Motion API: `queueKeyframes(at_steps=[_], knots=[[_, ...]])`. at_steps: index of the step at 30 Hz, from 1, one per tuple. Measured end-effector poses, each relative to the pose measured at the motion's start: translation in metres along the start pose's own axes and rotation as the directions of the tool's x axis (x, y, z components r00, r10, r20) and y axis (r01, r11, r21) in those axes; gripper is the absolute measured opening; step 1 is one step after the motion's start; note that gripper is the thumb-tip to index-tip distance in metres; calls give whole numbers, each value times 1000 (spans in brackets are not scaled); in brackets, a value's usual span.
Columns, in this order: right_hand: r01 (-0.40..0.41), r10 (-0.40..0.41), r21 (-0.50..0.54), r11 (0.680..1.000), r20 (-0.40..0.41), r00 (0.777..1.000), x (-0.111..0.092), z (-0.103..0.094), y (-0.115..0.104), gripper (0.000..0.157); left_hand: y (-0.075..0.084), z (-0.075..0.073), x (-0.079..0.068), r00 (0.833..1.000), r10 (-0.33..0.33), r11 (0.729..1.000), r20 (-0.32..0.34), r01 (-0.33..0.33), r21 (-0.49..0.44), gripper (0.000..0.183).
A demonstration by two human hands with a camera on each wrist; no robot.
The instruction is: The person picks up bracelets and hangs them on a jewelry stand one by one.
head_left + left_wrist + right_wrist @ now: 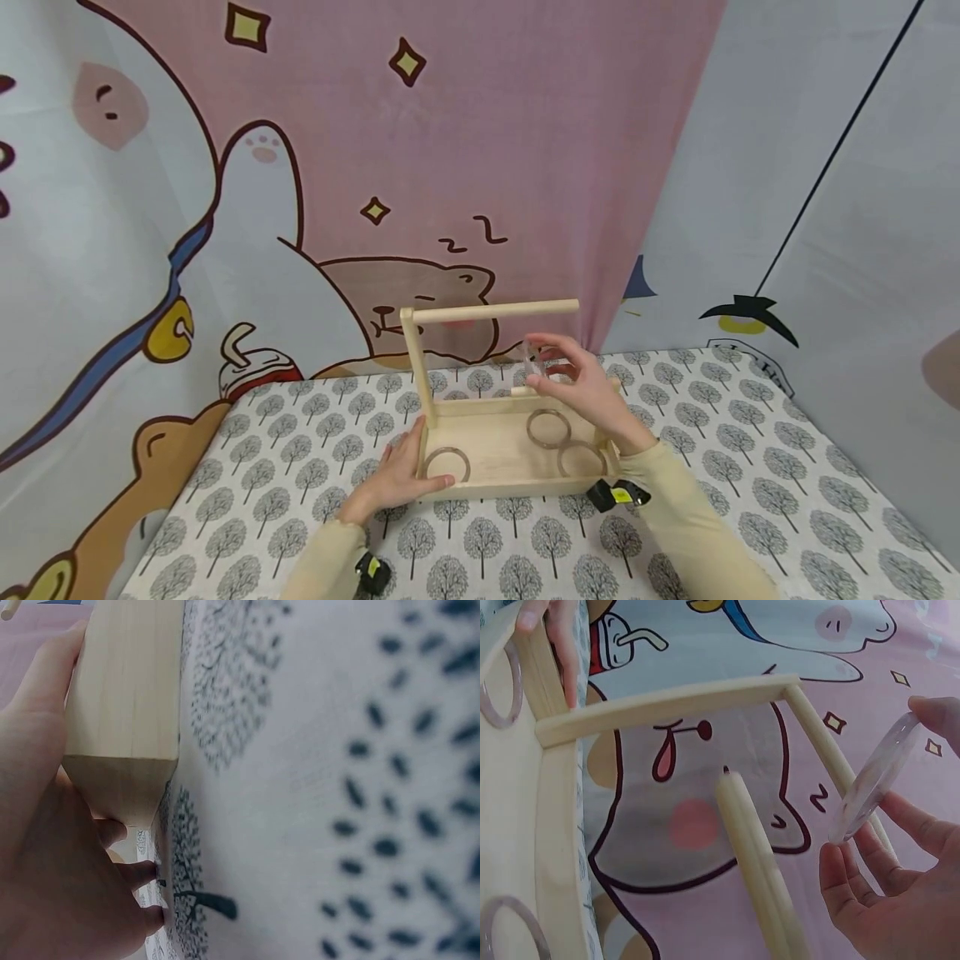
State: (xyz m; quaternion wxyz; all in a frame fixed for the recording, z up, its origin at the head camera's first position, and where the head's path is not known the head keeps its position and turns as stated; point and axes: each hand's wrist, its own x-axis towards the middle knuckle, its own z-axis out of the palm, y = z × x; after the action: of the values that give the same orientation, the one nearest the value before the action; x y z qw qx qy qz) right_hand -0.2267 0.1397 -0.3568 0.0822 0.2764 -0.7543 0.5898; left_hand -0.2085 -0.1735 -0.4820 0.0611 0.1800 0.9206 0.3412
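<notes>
"Ring up there: who has it?"

"Me! My right hand (592,396) pinches the clear ring (861,806) by its edge, between my thumb and fingers. It is above the wooden tray (510,487)."

"What does your other hand do?"

"My left hand (405,471) grips the tray's left end. The thumb lies on the front rim, and the other fingers go around the side."

"What is in the tray?"

"Three more rings (548,411). One is near my left thumb. Two are close together on the right, but I can't tell if they touch."

"And the wood up high?"

"A post (417,367) stands at the left and holds a long bar (495,311). A stick (754,859) with a dark tip is near my right hand."
</notes>
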Motion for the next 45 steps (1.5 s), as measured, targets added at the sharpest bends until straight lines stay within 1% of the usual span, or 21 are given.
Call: queueKeyframes(at_steps=[4, 6, 13, 18, 25, 32, 38, 45], knots=[[-37, 37, -1, 999, -14, 999, -2, -10, 3, 57, 0, 1, 0, 1000, -5, 1000, 1, 5, -2, 115], [-42, 42, 0, 999, -19, 999, -3, -15, 4, 57, -1, 1, 0, 1000, -8, 1000, 1, 8, -5, 115], [-13, 12, -11, 1000, -45, 999, -5, -33, 13, 55, 0, 0, 0, 1000, 2, 1000, 3, -2, -17, 115], [-18, 17, -22, 1000, -80, 997, -5, -42, 15, 53, 0, 0, 0, 1000, 6, 1000, 2, -6, -16, 114], [-76, 71, -43, 996, -107, 992, -4, -56, 17, 53, 0, 0, 1, 1000, 4, 1000, 5, -4, -19, 116], [-101, 96, -38, 994, -127, 987, 1, -66, 19, 54, -1, 0, 0, 1000, 5, 1000, -5, -6, -20, 114], [-114, 109, -31, 993, -141, 984, 8, -72, 20, 55, -1, 0, 0, 1000, 2, 1000, 4, -2, -25, 115], [-102, 95, -42, 994, -139, 986, 19, -78, 19, 54, -1, 0, 0, 1000, 6, 1000, -4, -6, -15, 115]])
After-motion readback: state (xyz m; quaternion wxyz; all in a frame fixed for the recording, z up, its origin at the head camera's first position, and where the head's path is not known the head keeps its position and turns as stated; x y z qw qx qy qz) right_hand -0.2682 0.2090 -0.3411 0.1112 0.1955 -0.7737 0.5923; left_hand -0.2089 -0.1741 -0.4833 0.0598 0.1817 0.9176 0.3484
